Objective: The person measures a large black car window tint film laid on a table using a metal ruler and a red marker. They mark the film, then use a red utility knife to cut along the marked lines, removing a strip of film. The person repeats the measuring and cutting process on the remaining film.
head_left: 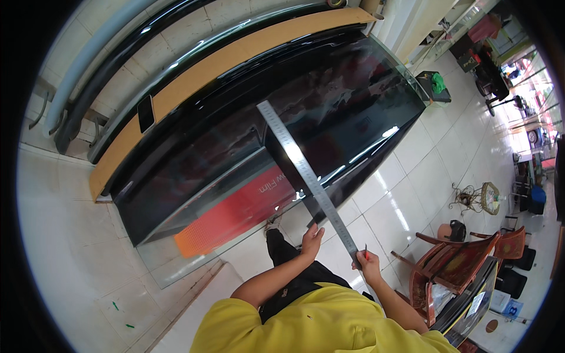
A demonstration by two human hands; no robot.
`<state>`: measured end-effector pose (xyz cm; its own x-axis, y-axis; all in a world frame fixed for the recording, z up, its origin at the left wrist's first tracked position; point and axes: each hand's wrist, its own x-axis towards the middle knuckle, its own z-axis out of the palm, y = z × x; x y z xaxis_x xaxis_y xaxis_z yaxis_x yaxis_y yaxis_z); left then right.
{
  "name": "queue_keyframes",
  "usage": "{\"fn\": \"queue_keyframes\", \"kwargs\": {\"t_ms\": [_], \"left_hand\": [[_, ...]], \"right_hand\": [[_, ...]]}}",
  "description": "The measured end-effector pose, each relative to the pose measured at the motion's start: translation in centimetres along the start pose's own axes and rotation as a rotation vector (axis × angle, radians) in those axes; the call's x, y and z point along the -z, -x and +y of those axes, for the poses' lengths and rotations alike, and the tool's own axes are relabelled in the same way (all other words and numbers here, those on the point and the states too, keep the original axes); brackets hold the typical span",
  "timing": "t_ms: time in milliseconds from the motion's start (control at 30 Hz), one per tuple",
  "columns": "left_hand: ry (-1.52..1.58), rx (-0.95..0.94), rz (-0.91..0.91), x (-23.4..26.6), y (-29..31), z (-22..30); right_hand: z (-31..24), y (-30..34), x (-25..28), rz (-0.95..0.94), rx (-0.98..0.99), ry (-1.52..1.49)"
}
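Note:
A long steel ruler (pixel 306 172) slants across a glass-topped table (pixel 170 273), over a sheet of glossy black film (pixel 347 112). My right hand (pixel 369 267) is closed round the ruler's near end, beyond the table's front edge. A small red thing with a thin dark tip (pixel 366 255) also sticks out of that hand; its kind is unclear. My left hand (pixel 312 241) pinches what looks like a dark edge of the film hanging over the front, left of the ruler. A red and orange panel (pixel 241 206) shows through the glass where the film is drawn back.
A phone (pixel 146 113) lies on a tan board (pixel 194 78) along the table's back. Long curved bars (pixel 109 76) lie behind it. Wooden chairs (pixel 453 265) and a small ornate stand (pixel 488 198) are at the right. A dark box with green material (pixel 437 83) sits past the far-right corner.

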<state>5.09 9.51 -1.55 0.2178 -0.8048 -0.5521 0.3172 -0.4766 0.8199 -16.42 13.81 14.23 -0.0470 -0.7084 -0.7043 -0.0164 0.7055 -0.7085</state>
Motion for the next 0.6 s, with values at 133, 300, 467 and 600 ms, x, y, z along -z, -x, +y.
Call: {"fn": "queue_keyframes", "kwargs": {"t_ms": [133, 300, 467, 600], "left_hand": [[-0.605, -0.123, -0.285, 6.8, 1.0, 8.0], [-0.781, -0.87, -0.047, 14.8, -6.4, 24.3], [-1.108, -1.091, 0.04, 18.9, -19.1, 36.2], [-1.344, -1.051, -0.015, 19.6, -26.0, 38.5]], "right_hand": [[-0.5, -2.5, -5.8, -0.083, 0.034, 0.026], [-0.5, -5.9, -12.4, -0.092, 0.036, 0.054], [-0.8, -8.5, -16.3, -0.062, -0.032, 0.037], [-1.3, -8.9, -17.3, -0.009, -0.071, 0.03]]}}
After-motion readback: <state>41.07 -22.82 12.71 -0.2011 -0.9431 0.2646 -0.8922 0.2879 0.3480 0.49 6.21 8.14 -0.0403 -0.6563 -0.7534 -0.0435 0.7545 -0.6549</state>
